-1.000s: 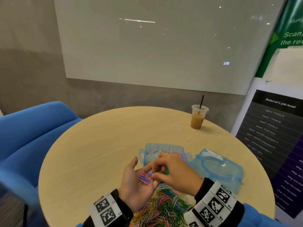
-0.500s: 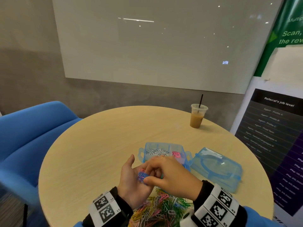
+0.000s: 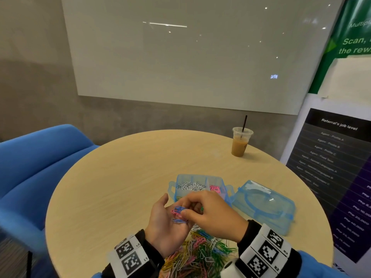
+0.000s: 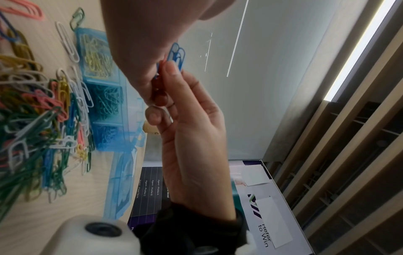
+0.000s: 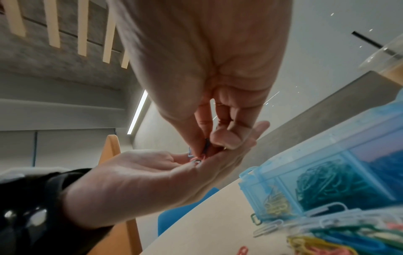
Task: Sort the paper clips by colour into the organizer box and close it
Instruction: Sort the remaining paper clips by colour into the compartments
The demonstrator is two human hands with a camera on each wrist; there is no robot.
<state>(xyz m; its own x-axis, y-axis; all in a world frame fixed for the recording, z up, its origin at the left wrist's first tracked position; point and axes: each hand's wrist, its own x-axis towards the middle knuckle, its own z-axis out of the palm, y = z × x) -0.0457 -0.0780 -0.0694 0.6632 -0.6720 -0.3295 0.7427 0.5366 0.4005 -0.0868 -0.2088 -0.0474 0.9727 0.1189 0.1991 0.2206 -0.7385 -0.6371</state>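
**Blue clips pinched out of my palm**

My left hand (image 3: 166, 221) lies palm up over the table (image 3: 112, 187), fingers relaxed, with a few blue and pink clips (image 3: 178, 214) on it. My right hand (image 3: 210, 213) pinches some of the blue ones between thumb and forefinger; only the left wrist view shows them (image 4: 177, 55) standing clear above the fingertips. The head view shows the organizer box (image 3: 198, 185) just beyond my hands, open, white and pink clips in its far compartments, its lid (image 3: 265, 205) lying beside it on the right. The right wrist view adds yellow and green clips in the near compartments. The mixed pile (image 3: 198, 255) sits beneath my wrists.
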